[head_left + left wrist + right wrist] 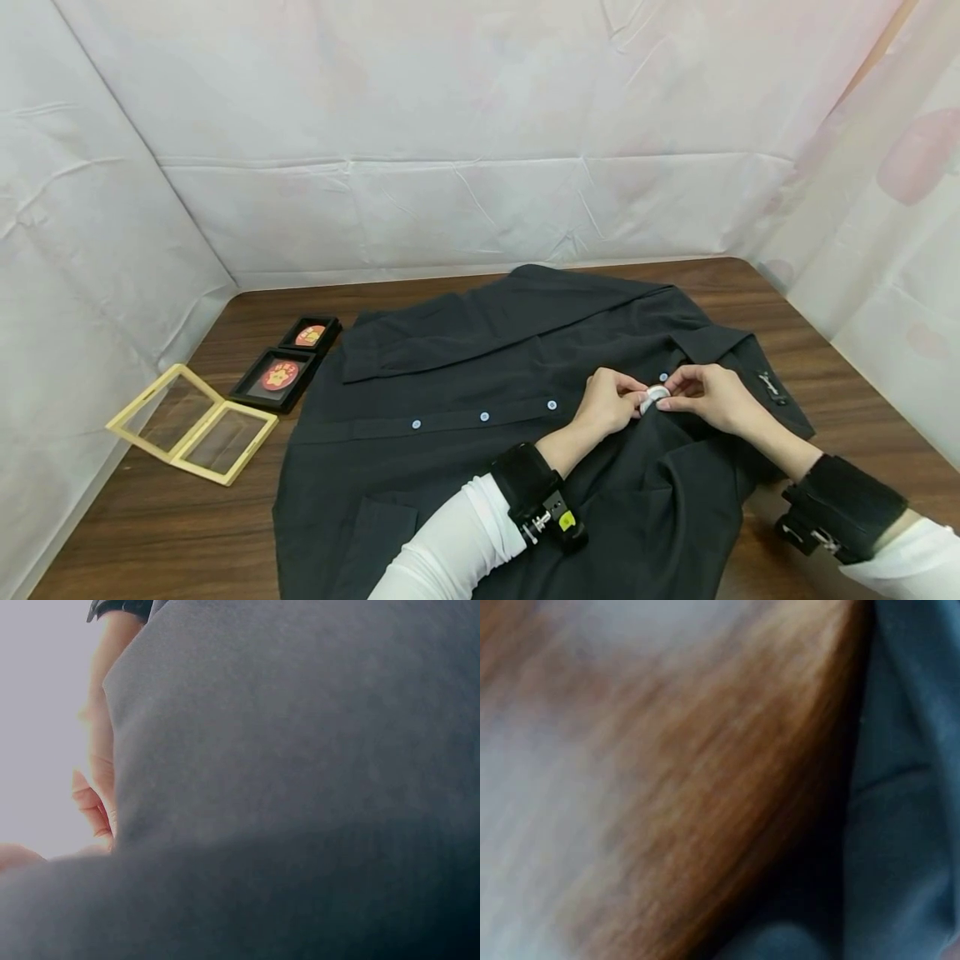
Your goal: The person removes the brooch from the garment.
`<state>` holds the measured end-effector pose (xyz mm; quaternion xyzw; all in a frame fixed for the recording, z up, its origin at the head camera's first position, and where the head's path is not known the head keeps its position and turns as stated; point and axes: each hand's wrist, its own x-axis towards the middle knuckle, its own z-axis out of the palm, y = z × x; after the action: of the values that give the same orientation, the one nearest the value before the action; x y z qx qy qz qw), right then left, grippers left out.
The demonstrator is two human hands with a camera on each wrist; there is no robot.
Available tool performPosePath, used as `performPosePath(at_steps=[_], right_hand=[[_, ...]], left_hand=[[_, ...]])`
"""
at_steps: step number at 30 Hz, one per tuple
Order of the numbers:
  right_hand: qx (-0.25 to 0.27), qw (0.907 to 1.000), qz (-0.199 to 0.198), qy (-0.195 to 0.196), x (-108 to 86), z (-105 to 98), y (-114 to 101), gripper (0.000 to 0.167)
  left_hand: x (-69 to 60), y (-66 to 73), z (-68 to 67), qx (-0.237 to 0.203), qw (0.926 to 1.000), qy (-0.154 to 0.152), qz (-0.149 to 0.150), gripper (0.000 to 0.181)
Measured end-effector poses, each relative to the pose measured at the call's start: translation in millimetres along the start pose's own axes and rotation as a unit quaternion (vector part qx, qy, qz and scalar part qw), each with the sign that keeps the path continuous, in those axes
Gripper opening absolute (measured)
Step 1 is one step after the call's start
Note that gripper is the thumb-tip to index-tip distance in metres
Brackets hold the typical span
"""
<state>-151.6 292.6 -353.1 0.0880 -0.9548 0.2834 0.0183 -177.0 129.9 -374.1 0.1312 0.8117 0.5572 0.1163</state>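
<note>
A dark button-up shirt (465,475) lies spread on the table, sleeve folded across its top. Over its front near the collar, my left hand (609,402) and right hand (708,396) pinch a small round silvery disc (655,395) from either side, with thumbs and fingertips. Shirt cloth bunches up right beneath the disc. What lies behind the fingertips is hidden. Raised grey cloth (300,750) fills most of the left wrist view, a hand (97,772) showing past its edge. The right wrist view has only blurred tabletop and shirt cloth (900,825).
Left of the shirt, two black display cases (276,379) hold round red-and-gold pieces. An open yellow-framed clear case (225,410) lies in front of them. A small silver pin-like piece (771,387) sits at the shirt's right end. Wooden table (172,533); white cloth walls (465,125) behind.
</note>
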Motion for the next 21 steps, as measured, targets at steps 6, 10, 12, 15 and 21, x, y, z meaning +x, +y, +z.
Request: performPosePath(at_steps=[6,10,12,15,21], right_hand=[[0.007,0.9999,-0.005,-0.006,-1.9,0.7,0.8,0.018],[0.006,0.9999,-0.009,-0.006,-3.3,1.3,1.6,0.018],[0.005,0.9999,-0.011,-0.004,-3.7,1.3,1.7,0.018],[0.001,0.9999,-0.015,-0.001,-4.6,1.0,1.7,0.018],[-0.012,0.9997,-0.022,0.000,-7.2,-0.5,1.2,0.021]], left_hand=[[-0.2,0.0,-1.1,-0.009,0.9999,-0.004,-0.007,0.006],[0.8,-0.6,-0.9,-0.011,0.9999,-0.007,-0.011,0.007],[1.3,-0.8,-0.6,-0.008,0.9999,-0.007,-0.013,0.007],[2.4,-1.0,-0.1,-0.002,0.9999,-0.008,-0.012,0.007],[2.9,1.0,0.2,0.018,0.9998,-0.010,0.000,0.007]])
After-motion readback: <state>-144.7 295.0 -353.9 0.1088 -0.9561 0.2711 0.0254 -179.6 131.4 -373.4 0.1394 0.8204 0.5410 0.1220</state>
